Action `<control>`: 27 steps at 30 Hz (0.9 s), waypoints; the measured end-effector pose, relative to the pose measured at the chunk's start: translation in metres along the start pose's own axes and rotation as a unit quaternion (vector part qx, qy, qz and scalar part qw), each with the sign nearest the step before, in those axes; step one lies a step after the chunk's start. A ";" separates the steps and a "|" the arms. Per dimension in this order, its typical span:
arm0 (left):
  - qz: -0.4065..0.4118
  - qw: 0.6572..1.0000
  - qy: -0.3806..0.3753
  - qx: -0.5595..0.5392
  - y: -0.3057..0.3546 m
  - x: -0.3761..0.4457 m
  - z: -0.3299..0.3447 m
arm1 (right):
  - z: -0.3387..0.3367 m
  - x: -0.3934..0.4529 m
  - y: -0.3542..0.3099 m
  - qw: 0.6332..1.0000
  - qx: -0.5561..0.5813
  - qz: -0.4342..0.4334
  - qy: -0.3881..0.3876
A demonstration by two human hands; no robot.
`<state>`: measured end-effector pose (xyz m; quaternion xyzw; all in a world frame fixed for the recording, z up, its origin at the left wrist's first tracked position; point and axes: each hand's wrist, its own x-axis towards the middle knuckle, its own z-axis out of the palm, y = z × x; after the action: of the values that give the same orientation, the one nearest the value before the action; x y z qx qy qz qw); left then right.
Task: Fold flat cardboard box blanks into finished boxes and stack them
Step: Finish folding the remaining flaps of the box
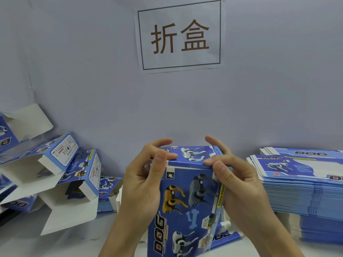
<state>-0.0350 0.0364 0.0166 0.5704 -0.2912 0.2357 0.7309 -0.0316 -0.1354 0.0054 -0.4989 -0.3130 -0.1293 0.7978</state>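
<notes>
box (187, 191) upright between hands | left hand (143, 184), right hand (239, 186) grip top (flap seemingly closed)

You held the box (187, 191) at the centre, your left hand (141, 182) at its nine o'clock, your right hand (239, 186) at its three. The folded boxes (61, 175) lay heaped at nine o'clock, the stack of flat blanks (304, 190) at three, the sign (180, 36) at twelve on the wall (83, 62) behind.

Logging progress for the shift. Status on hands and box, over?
Left hand and right hand both grip the box, fingers pressing its top flap down. Flat blanks stacked right, folded boxes piled left. Nothing obstructing.
</notes>
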 end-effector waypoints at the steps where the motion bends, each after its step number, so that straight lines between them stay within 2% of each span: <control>1: 0.008 1.000 -0.002 0.009 0.000 0.000 -0.001 | -0.002 0.000 0.001 1.000 -0.004 -0.004 -0.003; 5: 0.022 0.999 -0.043 0.025 0.000 -0.001 -0.004 | -0.004 0.001 0.005 0.998 -0.040 -0.030 0.027; 11: 0.046 0.998 -0.002 0.050 -0.005 0.001 -0.003 | 0.003 0.002 0.007 0.994 -0.072 -0.027 0.072; 14: 0.078 0.991 0.077 0.083 -0.007 0.002 0.001 | 0.007 0.002 0.006 0.984 -0.135 -0.041 0.107; 18: 0.115 0.954 0.275 0.020 -0.002 0.010 -0.003 | 0.016 0.004 0.008 0.934 -0.267 -0.136 0.196; 19: 0.114 0.941 0.319 -0.003 -0.001 0.012 -0.008 | 0.019 0.004 0.005 0.931 -0.281 -0.142 0.183; 20: 0.112 0.928 0.354 -0.028 -0.002 0.014 -0.013 | 0.021 0.004 0.002 0.941 -0.283 -0.119 0.142; 22: 0.107 0.907 0.400 -0.073 -0.005 0.015 -0.023 | 0.028 0.003 -0.006 0.956 -0.292 0.026 0.006; 24: 0.111 0.887 0.441 -0.084 -0.009 0.017 -0.031 | 0.035 0.001 -0.007 0.906 -0.358 0.195 -0.116; 25: 0.111 0.882 0.449 -0.094 -0.011 0.018 -0.032 | 0.037 -0.001 -0.002 0.877 -0.388 0.248 -0.136; 26: 0.100 0.882 0.448 -0.112 -0.013 0.018 -0.030 | 0.038 -0.001 0.003 0.865 -0.401 0.275 -0.124; 27: 0.073 0.887 0.437 -0.130 -0.016 0.018 -0.027 | 0.040 -0.002 0.008 0.869 -0.394 0.286 -0.083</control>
<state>-0.0069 0.0590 0.0132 0.2867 -0.0114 0.4738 0.8326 -0.0435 -0.0972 0.0109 -0.8484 -0.1443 0.0336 0.5081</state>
